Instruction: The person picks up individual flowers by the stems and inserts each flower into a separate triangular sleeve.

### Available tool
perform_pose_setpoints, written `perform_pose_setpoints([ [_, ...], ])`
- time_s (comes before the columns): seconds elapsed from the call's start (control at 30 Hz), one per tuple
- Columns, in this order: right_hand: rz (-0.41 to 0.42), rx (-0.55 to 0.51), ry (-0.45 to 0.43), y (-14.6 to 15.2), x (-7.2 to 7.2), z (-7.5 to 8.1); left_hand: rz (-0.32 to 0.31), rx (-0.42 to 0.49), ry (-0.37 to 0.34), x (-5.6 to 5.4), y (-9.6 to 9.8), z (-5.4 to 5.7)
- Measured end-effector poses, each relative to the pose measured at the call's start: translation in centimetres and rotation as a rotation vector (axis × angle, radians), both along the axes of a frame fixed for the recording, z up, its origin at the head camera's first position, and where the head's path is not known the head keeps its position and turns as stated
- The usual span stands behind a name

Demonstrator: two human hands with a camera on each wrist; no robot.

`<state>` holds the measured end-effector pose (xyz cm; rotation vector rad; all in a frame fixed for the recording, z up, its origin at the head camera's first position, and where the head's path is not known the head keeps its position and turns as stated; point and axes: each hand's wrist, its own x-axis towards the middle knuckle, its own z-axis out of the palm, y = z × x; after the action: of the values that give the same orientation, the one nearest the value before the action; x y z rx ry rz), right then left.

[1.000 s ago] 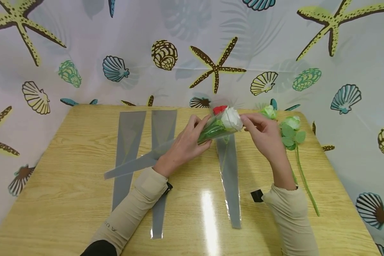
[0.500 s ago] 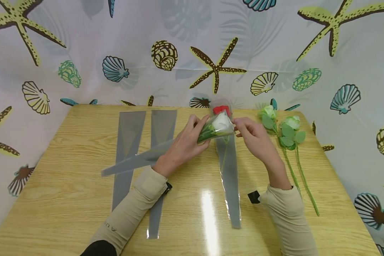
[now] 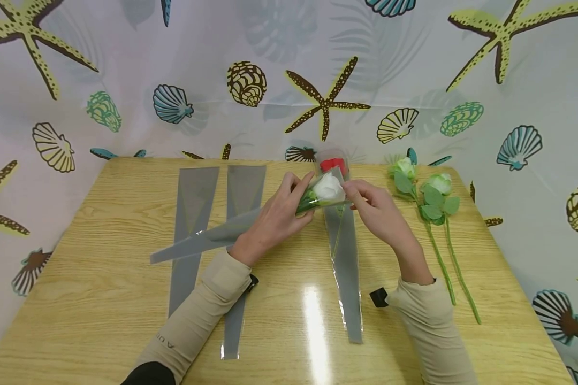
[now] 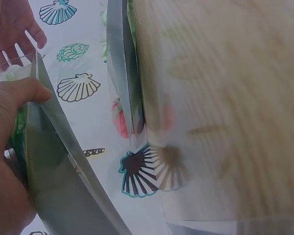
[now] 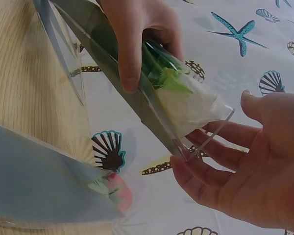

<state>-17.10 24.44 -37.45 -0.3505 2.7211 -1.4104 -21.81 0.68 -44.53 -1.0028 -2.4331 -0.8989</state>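
Note:
My left hand (image 3: 278,216) grips a long tapered flower sleeve (image 3: 199,243), grey with a clear front, which lies slanted above the table. Inside its wide mouth is a white rose (image 3: 328,188) with green leaves; its stem is hidden by the hand and sleeve. At that mouth, the fingers of my right hand (image 3: 378,211) touch the clear edge. The right wrist view shows the thumb (image 5: 252,105) standing apart from those fingers, the rose (image 5: 186,107) lying within the film. Just behind, a red rose (image 3: 334,164) lies in another sleeve (image 3: 348,278) on the table.
Two flat grey sleeves (image 3: 192,208) (image 3: 245,187) lie at the left, partly under my left arm. Two pale green roses (image 3: 404,168) (image 3: 438,184) with long stems lie at the right of the wooden table (image 3: 101,256). A shell-patterned cloth (image 3: 197,53) hangs behind.
My right hand has moved left with the sleeve's mouth. The white rose, which stood out at the opening, now sits deeper inside the clear film. My left hand has stayed nearly still.

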Motion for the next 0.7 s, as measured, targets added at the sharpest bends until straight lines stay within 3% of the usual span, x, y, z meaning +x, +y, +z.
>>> perform_pose_setpoints([
  [0.23, 0.008, -0.054, -0.015, -0.1, -0.1, -0.1, -0.003, -0.005, 0.011, 0.1, 0.0, 0.2],
  [0.37, -0.071, -0.126, 0.048, -0.1, -0.2, -0.1, 0.002, 0.007, 0.013, 0.2, -0.1, 0.7],
  [0.53, -0.224, -0.300, 0.157, -0.1, -0.3, -0.3, 0.006, 0.055, 0.001, 0.1, -0.4, 2.1],
  [0.6, -0.281, -0.391, 0.176, 0.0, -0.5, -0.6, -0.004, 0.061, -0.034, -0.2, -0.4, 2.8],
  [0.7, -0.313, -0.504, 0.138, 0.2, -0.9, -1.2, -0.019, 0.047, -0.126, -1.3, -0.3, 4.1],
])
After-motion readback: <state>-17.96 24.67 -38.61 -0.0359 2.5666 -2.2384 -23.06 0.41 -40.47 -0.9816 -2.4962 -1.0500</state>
